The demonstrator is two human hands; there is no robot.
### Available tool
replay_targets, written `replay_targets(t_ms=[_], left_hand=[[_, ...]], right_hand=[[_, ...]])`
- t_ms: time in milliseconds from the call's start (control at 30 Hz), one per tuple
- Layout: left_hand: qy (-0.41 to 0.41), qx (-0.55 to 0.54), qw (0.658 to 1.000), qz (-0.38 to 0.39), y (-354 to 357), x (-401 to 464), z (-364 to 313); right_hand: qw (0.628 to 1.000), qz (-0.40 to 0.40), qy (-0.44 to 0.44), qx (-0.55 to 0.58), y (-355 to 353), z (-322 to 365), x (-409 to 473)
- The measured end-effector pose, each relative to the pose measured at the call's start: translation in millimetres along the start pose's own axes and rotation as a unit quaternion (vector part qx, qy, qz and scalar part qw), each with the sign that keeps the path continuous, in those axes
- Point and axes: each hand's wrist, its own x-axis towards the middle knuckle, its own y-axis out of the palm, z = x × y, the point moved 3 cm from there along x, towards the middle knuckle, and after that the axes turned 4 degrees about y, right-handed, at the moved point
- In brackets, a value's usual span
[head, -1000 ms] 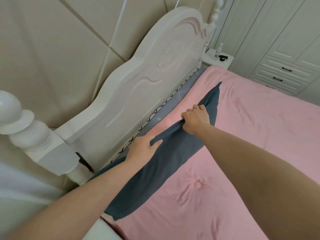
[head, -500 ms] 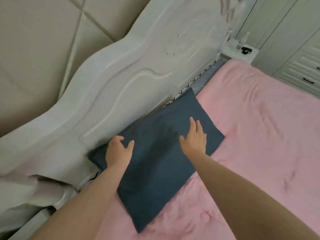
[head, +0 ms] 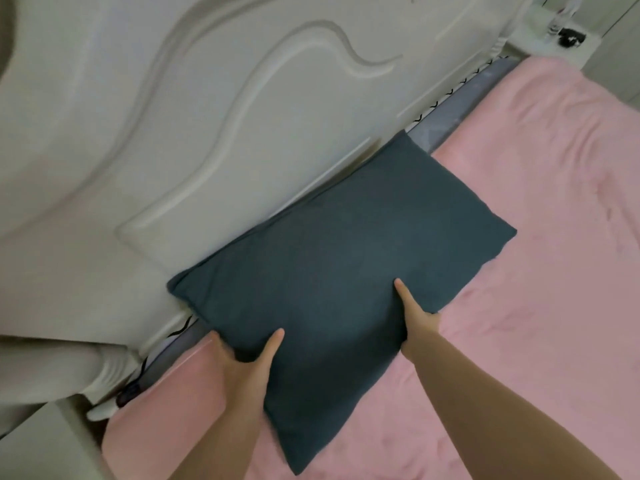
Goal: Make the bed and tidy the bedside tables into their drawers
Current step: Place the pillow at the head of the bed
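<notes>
A dark blue-grey pillow [head: 329,254] lies flat on the pink cover [head: 519,323] of the bed, its far long edge against the white carved headboard [head: 207,116]. My left hand [head: 242,362] grips the pillow's near edge toward its left end, thumb on top and fingers tucked underneath. My right hand [head: 415,320] holds the same edge further right, also with the thumb on top and the fingers hidden under the pillow.
The far bedside table [head: 533,36] stands at the top right with a small bottle and a black item [head: 571,38] on it. A corner of the near bedside table [head: 41,445] shows at the bottom left. A black cable [head: 131,389] hangs beside the mattress.
The pillow went from held up on its edge to lying flat by the headboard. My hands slid from its top face back to its near edge and took hold of it.
</notes>
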Motion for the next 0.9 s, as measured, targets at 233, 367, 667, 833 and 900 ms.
replay_targets(t_ms=[233,367,667,833,900], left_hand=[[-0.055,-0.012,0.998,-0.033,47,-17,-3],[0.085,0.246,0.965,-0.042,40,-23,-19],[0.308,0.576,0.723,0.226,6,-20,17],[0.307,0.579,0.707,0.266,-41,-45,25],[0.314,0.549,0.735,0.244,-68,-54,28]], right_hand=[[0.979,-0.048,-0.146,-0.137,17,74,5],[0.819,-0.148,-0.29,-0.472,19,43,-18],[0.614,0.039,-0.451,-0.646,31,-161,-104],[0.588,0.07,-0.423,-0.686,6,-200,-136],[0.587,0.081,-0.404,-0.697,4,-200,-151]])
